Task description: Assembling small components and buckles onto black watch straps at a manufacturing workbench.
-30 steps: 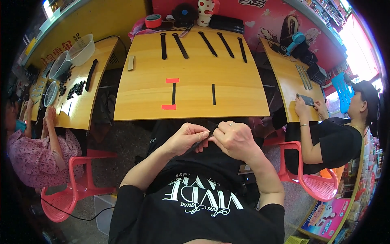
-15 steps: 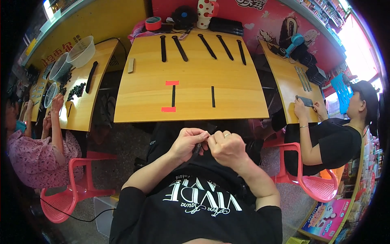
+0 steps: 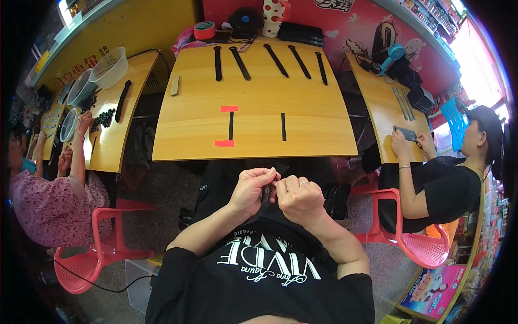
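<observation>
Close to my body, below the table's near edge, my left hand (image 3: 249, 190) pinches a black strap (image 3: 265, 197) between thumb and fingers. Part of the strap hangs down beside the palm; the rest is hidden. Right against it, my right hand (image 3: 301, 201) is curled closed, its fingertips meeting the left thumb. Whatever it pinches is too small and covered to make out. On the wooden table (image 3: 189, 129) ahead lie several black straps, one of them a strap (image 3: 276, 61) near the far middle. Nearer are a thin black strip (image 3: 284, 127) and another black strip (image 3: 231, 126) between red tape pieces.
A small pale block (image 3: 175, 86) lies at the table's left. Red tape roll (image 3: 204, 31) and dotted cup (image 3: 272, 17) stand at the back. At the left, a person works beside clear tubs (image 3: 109, 67); at the right, another holds a phone (image 3: 405, 133). Pink chairs (image 3: 97, 237) flank me.
More of the black strap now shows below my left hand. Both hands stay together, with a slight shift. The person at the left has moved a hand.
</observation>
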`<state>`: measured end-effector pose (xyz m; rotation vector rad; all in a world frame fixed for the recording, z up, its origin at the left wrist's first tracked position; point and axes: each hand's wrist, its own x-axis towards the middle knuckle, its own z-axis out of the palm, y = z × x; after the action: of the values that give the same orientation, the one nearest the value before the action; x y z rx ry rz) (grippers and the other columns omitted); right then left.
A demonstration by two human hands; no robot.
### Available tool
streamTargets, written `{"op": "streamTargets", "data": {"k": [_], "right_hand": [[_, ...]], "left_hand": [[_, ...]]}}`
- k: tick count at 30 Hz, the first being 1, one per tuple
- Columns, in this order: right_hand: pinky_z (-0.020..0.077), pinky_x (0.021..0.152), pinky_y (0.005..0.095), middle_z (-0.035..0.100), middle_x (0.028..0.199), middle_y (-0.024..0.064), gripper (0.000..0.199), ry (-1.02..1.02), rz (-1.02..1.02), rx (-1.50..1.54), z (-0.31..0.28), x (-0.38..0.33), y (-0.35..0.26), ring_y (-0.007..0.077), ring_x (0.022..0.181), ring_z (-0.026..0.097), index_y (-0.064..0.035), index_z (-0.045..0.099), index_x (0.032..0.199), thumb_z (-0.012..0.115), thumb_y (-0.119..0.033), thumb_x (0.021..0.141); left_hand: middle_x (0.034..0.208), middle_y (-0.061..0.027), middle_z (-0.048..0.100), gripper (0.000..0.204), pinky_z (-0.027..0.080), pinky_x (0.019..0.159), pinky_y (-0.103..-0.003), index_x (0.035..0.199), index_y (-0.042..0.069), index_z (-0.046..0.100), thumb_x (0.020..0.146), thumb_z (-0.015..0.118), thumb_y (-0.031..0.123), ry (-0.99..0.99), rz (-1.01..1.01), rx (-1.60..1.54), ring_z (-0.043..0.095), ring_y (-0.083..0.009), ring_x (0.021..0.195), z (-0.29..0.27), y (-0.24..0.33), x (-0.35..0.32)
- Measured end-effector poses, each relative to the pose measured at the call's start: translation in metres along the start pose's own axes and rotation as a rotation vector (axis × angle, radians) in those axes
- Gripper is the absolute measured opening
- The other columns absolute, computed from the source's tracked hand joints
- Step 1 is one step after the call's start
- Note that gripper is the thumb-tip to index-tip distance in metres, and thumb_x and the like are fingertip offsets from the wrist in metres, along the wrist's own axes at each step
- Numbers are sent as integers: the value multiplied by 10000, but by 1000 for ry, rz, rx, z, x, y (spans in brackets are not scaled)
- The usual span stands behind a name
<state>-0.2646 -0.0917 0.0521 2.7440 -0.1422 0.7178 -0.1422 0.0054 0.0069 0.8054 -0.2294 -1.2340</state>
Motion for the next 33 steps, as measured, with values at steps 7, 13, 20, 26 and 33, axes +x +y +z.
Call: {"op": "streamTargets", "data": {"k": [7, 13, 20, 26, 33], "right_hand": [[414, 440, 313, 496, 597, 38, 218, 1, 90, 206, -1, 2, 14, 188, 517, 561, -108, 546, 648, 673, -218, 788], [436, 468, 336, 521, 627, 50, 232, 16, 131, 504, 2, 1, 22, 225, 548, 587, -105, 538, 655, 703, -198, 789], [332, 421, 301, 414, 579, 22, 264, 117, -34, 273, -1, -6, 7, 166, 475, 471, -123, 502, 605, 731, -192, 717], [326, 421, 282, 411, 590, 16, 262, 128, -26, 169, -3, -15, -2, 148, 479, 462, -114, 509, 618, 698, -236, 752], [363, 448, 292, 444, 631, 21, 255, 85, -66, 257, -1, -11, 11, 156, 537, 510, -112, 513, 650, 662, -265, 789]], "left_hand": [[788, -82, 662, 245, 530, 580, -277, 952, -17, 655, 986, 557, 205, -186, -61, -81, 636, -156, 643, 2, 19, 2], [929, -88, 659, 164, 511, 732, -288, 1001, -10, 682, 938, 620, 129, -318, -50, -62, 626, -153, 833, -16, 15, 7], [923, -97, 608, 113, 449, 833, -284, 808, -31, 702, 866, 660, 56, -326, 8, -119, 569, -170, 893, -20, 10, 4], [916, -105, 602, 154, 451, 827, -289, 784, -38, 682, 879, 656, 80, -336, 5, -119, 575, -174, 872, -20, 9, 2], [928, -103, 603, 174, 495, 798, -281, 848, -47, 668, 896, 655, 120, -416, -93, -200, 581, -162, 862, -21, 5, 6]]}}
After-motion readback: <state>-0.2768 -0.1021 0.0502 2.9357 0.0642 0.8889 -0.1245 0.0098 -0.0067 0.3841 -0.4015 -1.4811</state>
